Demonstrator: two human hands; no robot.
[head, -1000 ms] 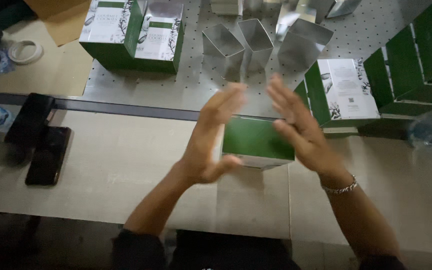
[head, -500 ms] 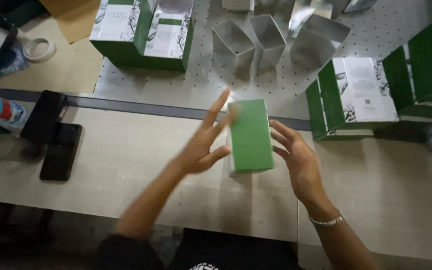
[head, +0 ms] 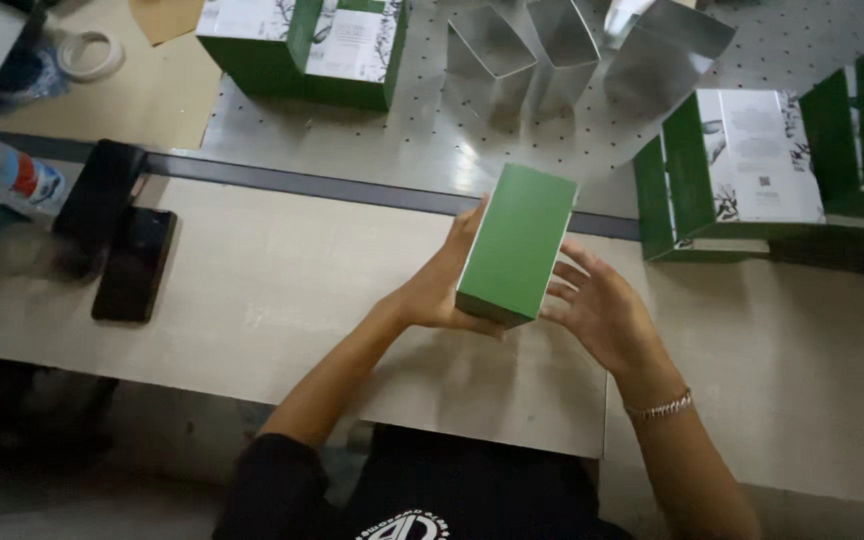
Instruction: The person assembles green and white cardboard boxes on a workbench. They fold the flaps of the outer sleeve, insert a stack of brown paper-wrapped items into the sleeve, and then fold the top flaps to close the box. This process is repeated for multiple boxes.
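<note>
- A person holds a plain green carton (head: 518, 243) above a beige worktable (head: 282, 280), at the centre of the view.
- The left hand (head: 442, 290) grips the carton's left side and underside, closed on it.
- The right hand (head: 602, 312) sits at the carton's four o'clock, fingers spread; contact seems slight, perhaps none.
- Open silver foil pouches (head: 552, 50) stand at twelve o'clock.
- A black phone (head: 134, 263) lies at nine o'clock.

matt green cardboard box (head: 517, 243), shiny, probably foil pouches (head: 572, 50)
</note>
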